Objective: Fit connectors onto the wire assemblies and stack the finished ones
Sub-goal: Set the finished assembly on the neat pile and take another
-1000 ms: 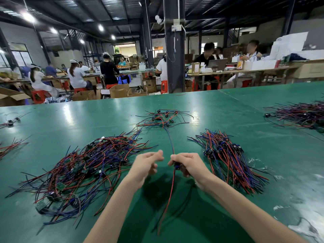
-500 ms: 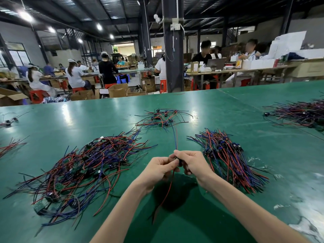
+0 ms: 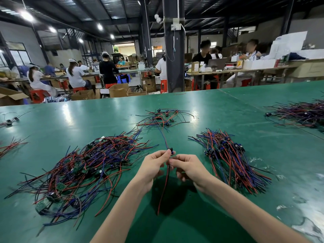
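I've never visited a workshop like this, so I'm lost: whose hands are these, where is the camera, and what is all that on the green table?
No machine: a person works bare-handed, with the camera on their head looking forward and down. The left hand and right hand pinch one wire assembly, near its small dark connector. On the green table lie a tangled pile of red and blue wires at left, a tidier bundle at right, a small pile farther off.

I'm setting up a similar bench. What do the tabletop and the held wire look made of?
Tabletop: smooth green sheet, likely rubber or vinyl; glossy reflections show on it. Held wire: thin red strand, probably plastic-insulated; it hangs limp and curved.
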Motion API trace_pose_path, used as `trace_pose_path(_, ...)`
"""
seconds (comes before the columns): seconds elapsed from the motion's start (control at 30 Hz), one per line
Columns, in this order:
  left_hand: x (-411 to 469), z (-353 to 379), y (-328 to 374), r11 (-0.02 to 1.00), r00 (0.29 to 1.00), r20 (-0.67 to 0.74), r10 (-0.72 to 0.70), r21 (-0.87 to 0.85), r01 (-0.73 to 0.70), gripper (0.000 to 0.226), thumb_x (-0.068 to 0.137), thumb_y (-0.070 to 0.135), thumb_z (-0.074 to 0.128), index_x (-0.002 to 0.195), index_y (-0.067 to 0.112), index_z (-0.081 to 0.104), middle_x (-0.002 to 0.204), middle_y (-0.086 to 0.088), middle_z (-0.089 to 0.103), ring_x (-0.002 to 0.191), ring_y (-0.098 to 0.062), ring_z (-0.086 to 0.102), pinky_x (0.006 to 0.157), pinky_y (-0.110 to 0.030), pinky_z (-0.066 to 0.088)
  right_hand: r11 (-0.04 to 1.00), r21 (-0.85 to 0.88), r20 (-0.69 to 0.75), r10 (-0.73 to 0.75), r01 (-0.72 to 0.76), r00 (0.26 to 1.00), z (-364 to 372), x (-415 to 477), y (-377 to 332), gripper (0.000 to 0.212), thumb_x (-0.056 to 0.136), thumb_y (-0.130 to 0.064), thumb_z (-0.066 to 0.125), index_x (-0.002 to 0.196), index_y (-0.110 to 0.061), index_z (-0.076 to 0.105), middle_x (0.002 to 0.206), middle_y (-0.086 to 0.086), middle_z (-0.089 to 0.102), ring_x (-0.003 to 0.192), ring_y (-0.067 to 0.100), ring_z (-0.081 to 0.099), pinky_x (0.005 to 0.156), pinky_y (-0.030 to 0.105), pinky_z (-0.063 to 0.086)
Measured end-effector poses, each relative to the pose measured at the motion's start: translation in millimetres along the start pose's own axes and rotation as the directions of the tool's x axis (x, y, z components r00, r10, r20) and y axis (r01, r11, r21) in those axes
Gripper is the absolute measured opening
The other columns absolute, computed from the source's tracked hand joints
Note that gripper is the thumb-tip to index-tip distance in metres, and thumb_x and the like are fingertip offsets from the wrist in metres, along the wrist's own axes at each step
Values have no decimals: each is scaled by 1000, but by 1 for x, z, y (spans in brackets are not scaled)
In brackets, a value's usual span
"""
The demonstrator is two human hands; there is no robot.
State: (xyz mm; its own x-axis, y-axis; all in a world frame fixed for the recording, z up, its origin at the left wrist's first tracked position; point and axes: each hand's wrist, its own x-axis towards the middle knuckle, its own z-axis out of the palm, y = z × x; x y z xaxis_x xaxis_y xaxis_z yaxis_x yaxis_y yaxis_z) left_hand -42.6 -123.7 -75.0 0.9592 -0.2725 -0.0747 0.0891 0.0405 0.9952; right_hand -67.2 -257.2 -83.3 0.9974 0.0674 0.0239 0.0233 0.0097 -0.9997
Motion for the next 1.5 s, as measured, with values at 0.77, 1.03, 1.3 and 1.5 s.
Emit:
trace_pose_path(0.77, 0, -1, -3, 999, 999, -52, -13, 37, 15, 9, 85, 21, 68, 90, 19, 75, 82, 6, 71, 79, -11, 48, 63, -25, 33, 999, -51, 13, 9, -8, 1000, 2, 0, 0, 15, 86, 7, 50, 81, 2, 63, 58, 11, 44, 35, 6, 34, 35, 16, 28)
trace_pose_path(1.03, 2, 0, -4, 998, 998, -40, -47, 35, 48, 19, 87, 24, 66, 73, 13, 72, 54, 8, 56, 50, -3, 40, 52, -21, 26, 998, -56, 18, -16, 17, 1000, 3, 2, 8, 35, 92, 0, 51, 61, -14, 61, 43, -8, 46, 34, 4, 30, 34, 17, 23)
trace_pose_path(1.3, 1, -1, -4, 1000, 998, -56, 9, 14, -8, 19, 88, 14, 64, 72, 6, 67, 51, 2, 57, 43, -1, 49, 42, -10, 35, 963, -254, 14, -93, 94, 996, 4, -1, 8, 26, 93, -12, 55, 70, -19, 65, 64, 13, 45, 40, 8, 35, 39, 20, 28)
trace_pose_path(1.5, 3, -2, -4, 1000, 997, -77, -17, -25, 15, 23, 89, 14, 63, 69, 4, 67, 65, -11, 58, 61, -16, 50, 67, -25, 40, 886, -443, 5, -149, 136, 989, 8, 1, 10, 27, 94, -15, 56, 68, -23, 59, 50, -11, 47, 47, 1, 39, 52, 22, 33)
